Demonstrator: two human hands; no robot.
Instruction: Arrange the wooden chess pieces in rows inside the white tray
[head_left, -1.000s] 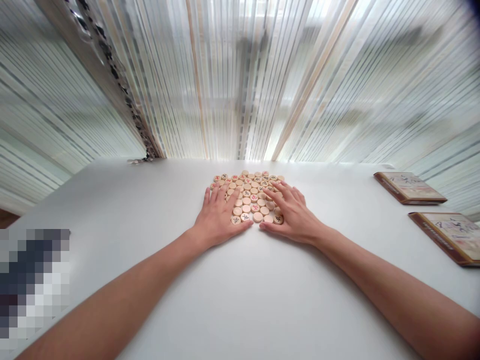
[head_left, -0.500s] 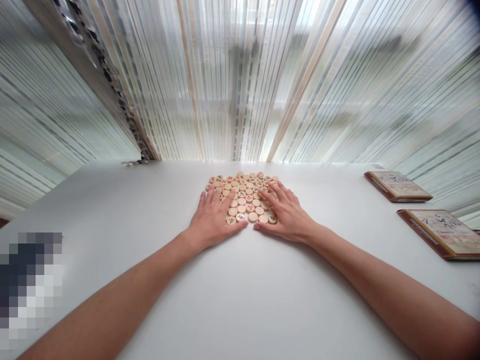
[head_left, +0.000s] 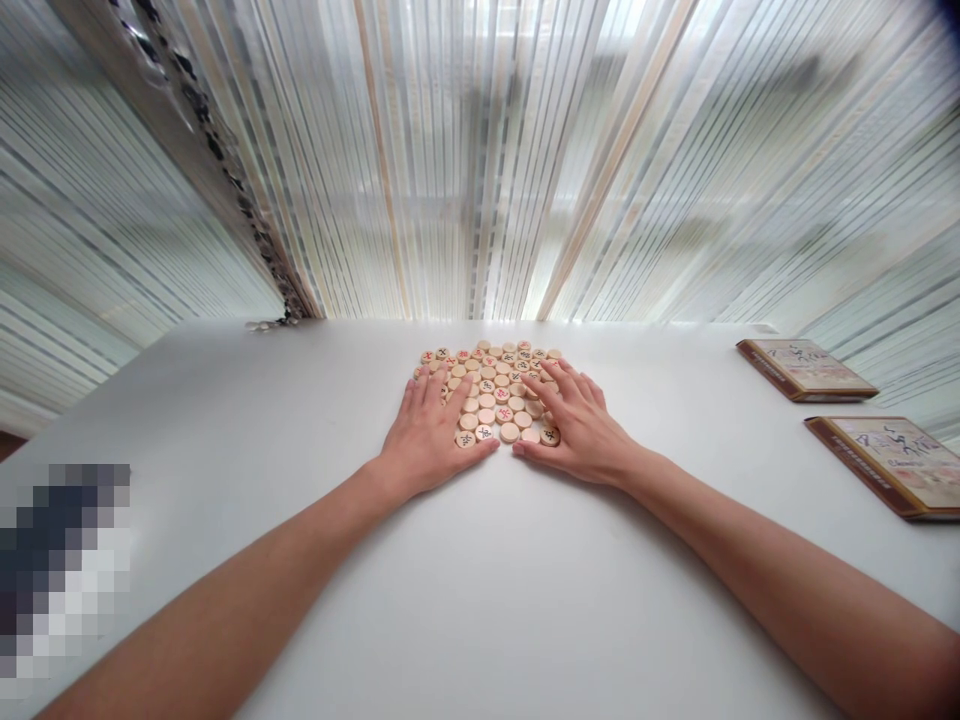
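A flat cluster of round wooden Chinese chess pieces (head_left: 502, 394) lies on the white table (head_left: 480, 590). Some pieces bear red or black characters, while others show plain faces. My left hand (head_left: 433, 430) rests over the cluster's left side, fingers spread and thumb along the near edge. On the opposite side, my right hand (head_left: 579, 425) lies with its fingers spread over the pieces there. The two thumbs point at each other with a small gap between them. Pieces beneath both palms and fingers are hidden.
Two flat printed boxes, a farther box (head_left: 806, 370) and a nearer box (head_left: 892, 465), lie at the right. A striped string curtain (head_left: 465, 180) hangs behind the table's far edge. A pixelated patch (head_left: 60, 570) covers something at the left.
The view has shifted very slightly. Both hands stay spread at the two sides of the cluster, and the pieces keep nearly the same arrangement.
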